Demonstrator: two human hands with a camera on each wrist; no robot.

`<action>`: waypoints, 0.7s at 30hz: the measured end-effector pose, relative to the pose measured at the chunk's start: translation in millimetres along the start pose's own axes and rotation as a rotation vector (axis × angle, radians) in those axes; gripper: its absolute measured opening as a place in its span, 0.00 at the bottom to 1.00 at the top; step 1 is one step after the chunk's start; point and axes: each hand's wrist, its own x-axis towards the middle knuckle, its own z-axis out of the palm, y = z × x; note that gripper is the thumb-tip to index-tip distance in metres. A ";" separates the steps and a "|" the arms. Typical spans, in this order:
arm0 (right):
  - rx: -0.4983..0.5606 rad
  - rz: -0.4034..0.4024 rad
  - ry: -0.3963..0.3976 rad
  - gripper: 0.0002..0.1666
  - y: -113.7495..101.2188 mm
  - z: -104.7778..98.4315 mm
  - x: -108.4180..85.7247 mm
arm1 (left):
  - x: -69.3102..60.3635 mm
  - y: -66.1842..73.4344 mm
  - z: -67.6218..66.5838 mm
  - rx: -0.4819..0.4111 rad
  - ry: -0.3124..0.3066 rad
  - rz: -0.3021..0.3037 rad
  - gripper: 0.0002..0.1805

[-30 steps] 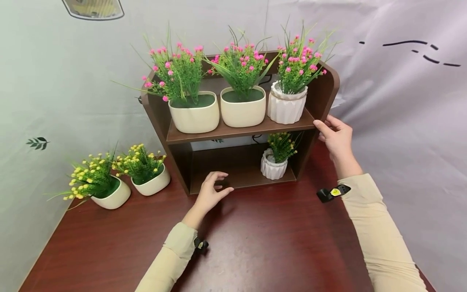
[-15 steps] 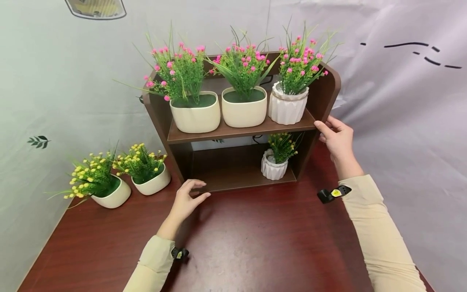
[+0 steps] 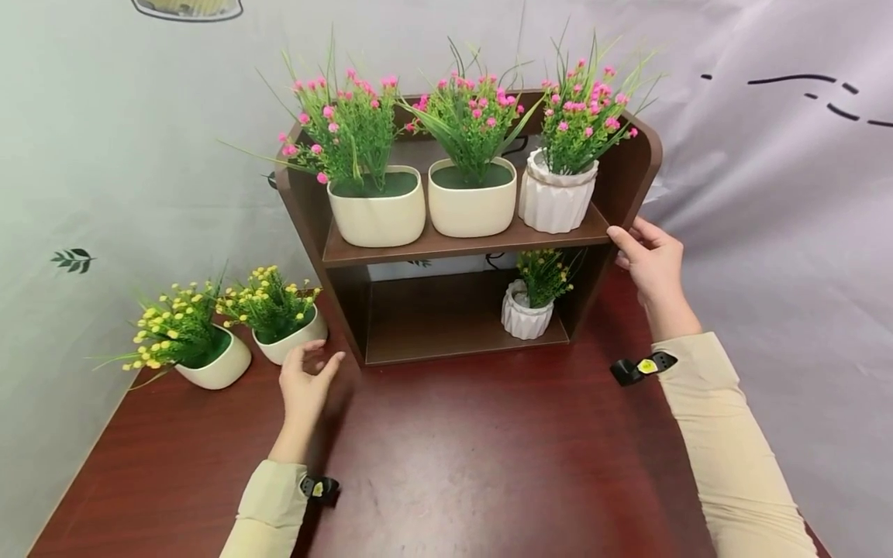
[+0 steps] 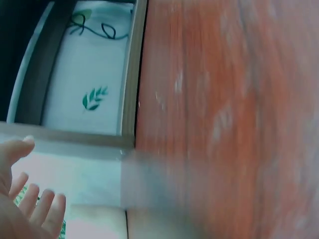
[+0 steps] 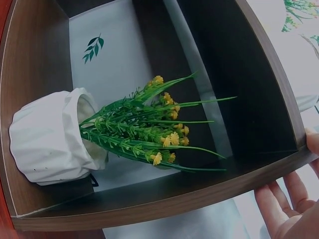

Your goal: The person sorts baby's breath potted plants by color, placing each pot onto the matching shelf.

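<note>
The left hand (image 3: 304,387), fingers loosely bent and holding nothing, is just in front of the nearer oval pot with yellow flowers (image 3: 289,342); whether it touches the pot I cannot tell. In the left wrist view the left hand (image 4: 31,199) shows spread fingers. At the brown shelf's (image 3: 460,254) right side, the right hand (image 3: 656,267) grips the edge, thumb at the front by the upper board, fingers outside; the right wrist view shows this hand (image 5: 294,204) too. A white fluted pot with yellow flowers (image 3: 526,314) stands on the lower board at the right.
Two oval cream pots (image 3: 377,217) (image 3: 473,208) and a white fluted pot (image 3: 556,203), all with pink flowers, line the upper board. Another oval pot with yellow flowers (image 3: 216,368) stands at the far left of the red-brown table (image 3: 446,465). Behind hangs a pale cloth (image 3: 174,155).
My left hand has moved left, from before the shelf's lower board to the yellow-flowered pots. My right hand stays on the shelf's side. The head view has shifted slightly.
</note>
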 end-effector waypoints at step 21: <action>-0.005 -0.020 0.014 0.13 2.2 0.1 1.8 | 38.5 -36.8 -20.8 0.138 0.121 -0.348 0.55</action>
